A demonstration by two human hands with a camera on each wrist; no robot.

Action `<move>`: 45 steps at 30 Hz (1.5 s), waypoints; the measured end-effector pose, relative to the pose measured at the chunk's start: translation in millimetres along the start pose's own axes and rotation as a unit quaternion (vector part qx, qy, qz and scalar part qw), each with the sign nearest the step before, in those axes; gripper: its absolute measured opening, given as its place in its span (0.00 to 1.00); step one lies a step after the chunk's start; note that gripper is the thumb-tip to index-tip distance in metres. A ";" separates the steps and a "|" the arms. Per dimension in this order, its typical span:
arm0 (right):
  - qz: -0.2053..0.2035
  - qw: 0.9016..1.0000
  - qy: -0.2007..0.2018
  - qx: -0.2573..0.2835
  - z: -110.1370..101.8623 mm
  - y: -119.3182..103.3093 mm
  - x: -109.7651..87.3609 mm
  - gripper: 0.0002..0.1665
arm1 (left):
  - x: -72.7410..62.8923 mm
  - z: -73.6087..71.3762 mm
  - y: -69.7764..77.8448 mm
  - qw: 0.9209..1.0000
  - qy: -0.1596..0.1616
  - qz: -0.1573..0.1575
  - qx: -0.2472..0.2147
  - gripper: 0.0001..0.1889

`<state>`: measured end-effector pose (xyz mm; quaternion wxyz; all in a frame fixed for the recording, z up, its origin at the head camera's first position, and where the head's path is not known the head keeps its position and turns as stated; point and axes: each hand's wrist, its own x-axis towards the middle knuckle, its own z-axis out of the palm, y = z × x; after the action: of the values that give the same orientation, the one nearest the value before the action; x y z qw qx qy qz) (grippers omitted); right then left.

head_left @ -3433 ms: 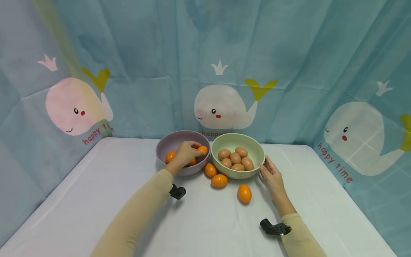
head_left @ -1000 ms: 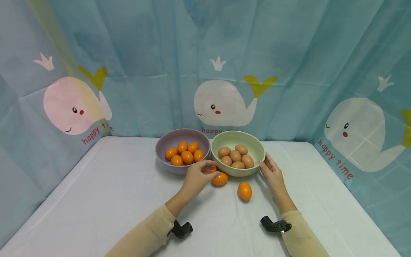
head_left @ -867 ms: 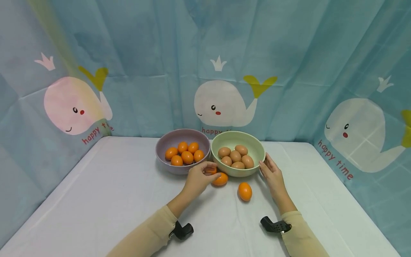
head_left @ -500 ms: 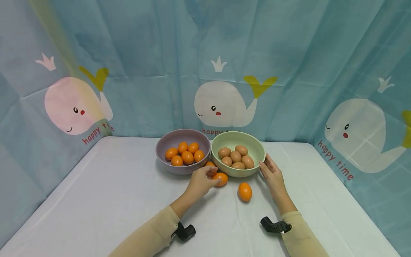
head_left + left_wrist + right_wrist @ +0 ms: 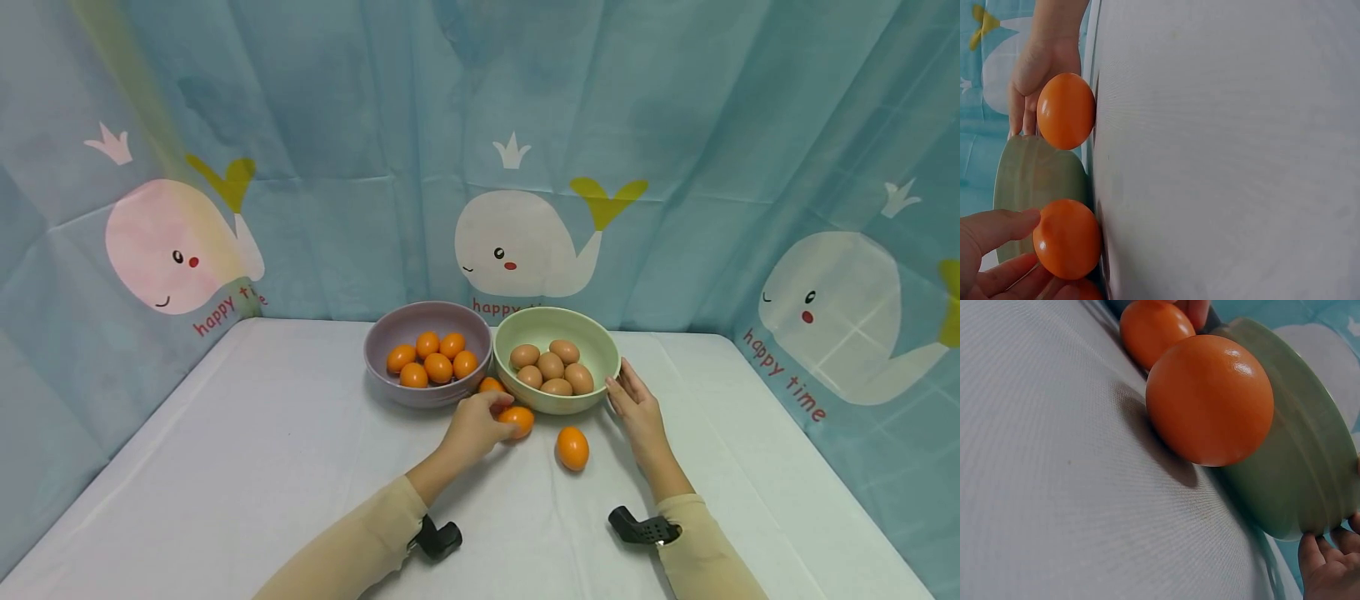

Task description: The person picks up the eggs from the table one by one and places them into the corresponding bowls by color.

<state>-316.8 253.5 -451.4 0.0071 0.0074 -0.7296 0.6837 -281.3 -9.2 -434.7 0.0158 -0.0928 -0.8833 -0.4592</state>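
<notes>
My left hand (image 5: 474, 427) pinches an orange egg (image 5: 519, 422) lying on the table in front of the two bowls. In the left wrist view, the thumb touches one side of that orange egg (image 5: 1067, 240) and the fingers curl on the other. Another orange egg (image 5: 491, 386) sits behind the hand, partly hidden, between the bowls. A third orange egg (image 5: 572, 449) lies to the right. My right hand (image 5: 639, 415) rests its fairly straight fingers against the right side of the green bowl (image 5: 600, 342), which contains several brown eggs (image 5: 550, 366).
A purple bowl (image 5: 386, 333) with several orange eggs (image 5: 438, 367) stands left of the green bowl, close beside it. Both stand on a white-covered table (image 5: 262, 433). A blue curtain (image 5: 337, 242) with printed whales hangs behind.
From over the purple bowl, my left hand has come down and right to the orange egg in front of the bowls and closed on it. My right hand has stayed at the green bowl.
</notes>
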 end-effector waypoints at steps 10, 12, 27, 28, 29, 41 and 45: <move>-0.004 1.000 0.002 -0.003 0.5 2.0 2.2 0.41 | 1.6 4.2 1.7 0.999 -0.040 -0.028 0.002 0.20; -0.004 1.000 0.003 -0.001 0.6 1.4 1.7 0.41 | 1.2 4.7 1.9 0.999 -0.045 -0.029 0.001 0.21; 0.000 1.000 0.008 -0.001 0.0 2.5 1.7 0.41 | -9.6 -46.1 21.6 0.999 -0.018 -0.031 -0.029 0.20; 0.000 1.000 0.009 -0.002 0.0 2.4 1.8 0.41 | -10.0 -51.4 22.9 0.999 -0.015 -0.035 -0.032 0.20; 0.001 1.000 0.009 -0.002 -0.2 2.4 1.9 0.41 | -10.1 -56.6 23.6 0.999 -0.011 -0.041 -0.034 0.20; 0.007 1.000 0.011 0.006 -0.6 1.1 1.6 0.40 | 1.1 -106.2 15.1 0.998 0.026 -0.057 -0.004 0.25; 0.010 1.000 0.009 0.009 -0.3 0.0 1.1 0.40 | 7.9 -114.7 7.0 0.998 0.035 -0.059 -0.005 0.24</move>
<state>-317.9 253.7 -451.3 0.0065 -0.0059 -0.7234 0.6904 -294.3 -97.5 -361.8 0.0189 -0.0240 -0.8837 -0.4671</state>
